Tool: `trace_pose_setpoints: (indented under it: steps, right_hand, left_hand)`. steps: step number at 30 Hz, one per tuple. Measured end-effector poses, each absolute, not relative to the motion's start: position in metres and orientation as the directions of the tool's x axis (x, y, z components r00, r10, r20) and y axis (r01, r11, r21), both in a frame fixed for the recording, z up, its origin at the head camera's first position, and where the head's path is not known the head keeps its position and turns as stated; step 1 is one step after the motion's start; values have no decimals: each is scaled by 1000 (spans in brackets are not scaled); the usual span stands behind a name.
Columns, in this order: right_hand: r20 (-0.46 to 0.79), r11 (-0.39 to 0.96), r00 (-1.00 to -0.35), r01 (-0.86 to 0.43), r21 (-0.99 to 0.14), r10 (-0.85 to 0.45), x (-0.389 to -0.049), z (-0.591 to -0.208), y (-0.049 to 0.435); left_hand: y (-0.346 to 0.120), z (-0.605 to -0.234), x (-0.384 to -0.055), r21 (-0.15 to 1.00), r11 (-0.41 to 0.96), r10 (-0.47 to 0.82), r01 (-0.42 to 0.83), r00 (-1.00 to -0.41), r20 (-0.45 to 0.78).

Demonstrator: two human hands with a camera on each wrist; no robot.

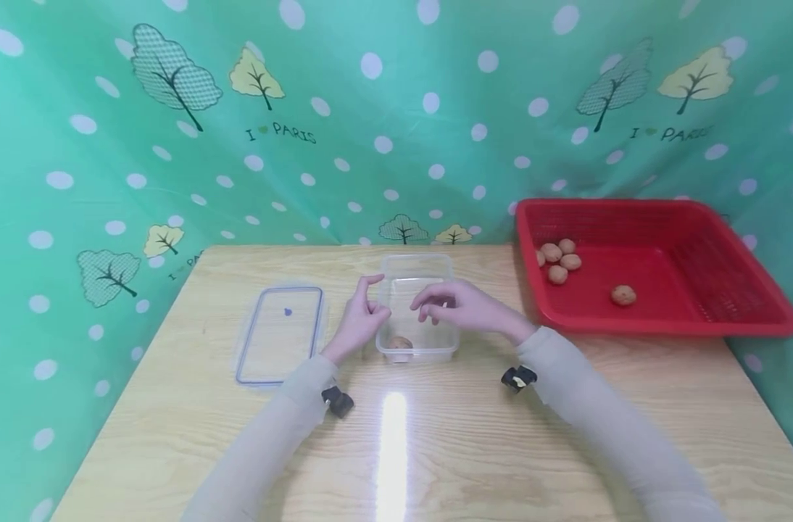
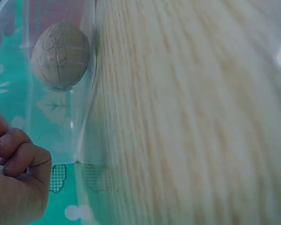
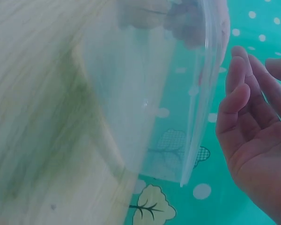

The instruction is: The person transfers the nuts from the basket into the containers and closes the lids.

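A clear plastic food container (image 1: 443, 351) stands on the wooden table between both hands. One walnut (image 1: 399, 342) lies in its near left corner, and the left wrist view shows this walnut (image 2: 61, 56) through the clear wall. By the container's left side is my left hand (image 1: 359, 322), its index finger extended and the other fingers bent, with nothing in its grasp. My right hand (image 1: 462, 308) hovers over the right part of the container. Its fingers (image 3: 236, 105) are loosely bent and hold nothing in the right wrist view.
To the left lies a clear lid (image 1: 279, 337) with a blue seal. At the back right stands a red plastic basket (image 1: 664, 326), with several walnuts (image 1: 557, 274) in its left corner and a single walnut (image 1: 623, 295) nearer its front. A patterned green cloth (image 1: 344, 196) hangs behind the table.
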State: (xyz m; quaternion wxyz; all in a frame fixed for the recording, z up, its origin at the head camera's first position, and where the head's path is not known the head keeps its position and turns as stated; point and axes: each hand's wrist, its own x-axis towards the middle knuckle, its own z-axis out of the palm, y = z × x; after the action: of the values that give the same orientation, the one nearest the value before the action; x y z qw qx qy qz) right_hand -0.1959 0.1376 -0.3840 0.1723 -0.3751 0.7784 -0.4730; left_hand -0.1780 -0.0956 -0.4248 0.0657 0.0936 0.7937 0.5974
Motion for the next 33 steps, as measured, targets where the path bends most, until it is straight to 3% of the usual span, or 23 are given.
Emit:
trace_pose_setpoints:
  steps: [6, 25, 33]
  right_hand:
    - [62, 305, -672, -414, -857, -738, -202, -379, 150]
    - [9, 395, -717, -395, -830, -697, -206, -363, 189]
    - [25, 442, -745, -422, -791, -667, -210, -347, 208]
  left_hand:
    - [-99, -447, -187, 960, 261, 212, 100, -976, 44]
    - [-95, -441, -185, 960, 265, 213, 94, -976, 37]
    - [-96, -447, -186, 954, 264, 210, 145, -974, 90]
